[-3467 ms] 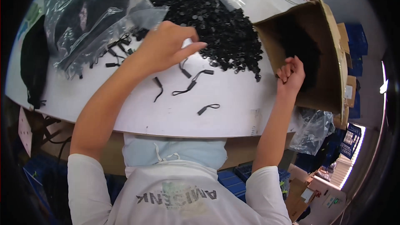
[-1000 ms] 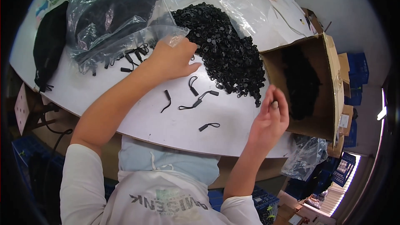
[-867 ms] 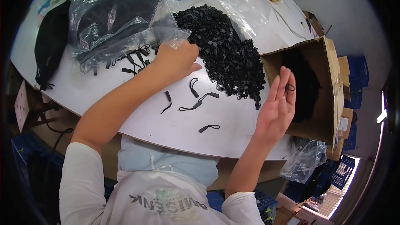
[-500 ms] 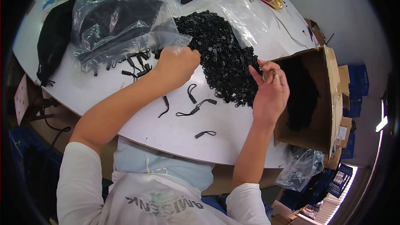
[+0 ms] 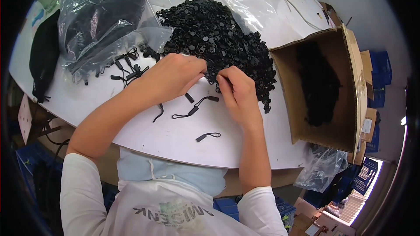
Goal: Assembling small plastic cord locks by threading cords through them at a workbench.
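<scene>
A large heap of small black zipper sliders lies on the white table, just beyond my hands. My left hand is closed in a pinch at the heap's near edge; whatever its fingertips hold is too small to make out. Facing it a short gap away, my right hand has thumb and forefinger pressed together, their contents hidden. Below the hands lie loose black cord zipper pulls, among them a linked pair and a single looped one. More cord pulls are bunched left of my left wrist.
A clear plastic bag full of black items stands at the far left, beside a black cloth bundle. An open cardboard box with a black mass inside stands at the right. Crumpled clear plastic hangs below it.
My right hand has moved left from the heap's right side, bringing its fingertips close to my left hand. The left hand stays pinched. The whole view has shifted slightly.
</scene>
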Available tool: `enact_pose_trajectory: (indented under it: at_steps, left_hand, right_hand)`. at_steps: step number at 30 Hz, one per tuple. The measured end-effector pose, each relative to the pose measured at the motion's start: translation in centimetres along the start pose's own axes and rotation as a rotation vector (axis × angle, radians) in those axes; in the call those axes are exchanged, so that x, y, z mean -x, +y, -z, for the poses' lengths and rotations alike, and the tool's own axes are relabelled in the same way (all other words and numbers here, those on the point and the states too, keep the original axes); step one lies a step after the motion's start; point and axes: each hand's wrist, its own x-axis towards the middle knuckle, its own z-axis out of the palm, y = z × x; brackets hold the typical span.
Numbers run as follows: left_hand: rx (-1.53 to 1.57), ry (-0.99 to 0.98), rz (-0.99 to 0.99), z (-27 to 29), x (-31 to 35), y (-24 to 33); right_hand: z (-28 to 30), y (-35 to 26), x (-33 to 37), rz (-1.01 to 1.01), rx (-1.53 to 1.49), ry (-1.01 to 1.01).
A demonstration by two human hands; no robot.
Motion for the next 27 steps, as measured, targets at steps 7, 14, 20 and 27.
enact_pose_trajectory:
  at_steps: [7, 14, 20, 27]
  left_hand:
    - [0.095, -0.095, -0.096, 0.0, 0.0, -0.4]
    - [0.125, -0.123, -0.115, 0.7, -0.2, 0.0]
    - [0.092, -0.105, -0.174, 0.5, 0.0, -0.3]
    - [-0.137, -0.037, -0.345, 1.0, 0.3, 0.0]
  right_hand:
    - [0.2, 0.3, 0.1, 0.068, 0.05, -0.004]
    - [0.1, 0.1, -0.1, 0.125, 0.061, -0.001]
    - [-0.2, -0.2, 0.0, 0.135, 0.105, -0.011]
    - [-0.2, -0.5, 0.2, 0.151, 0.014, -0.098]
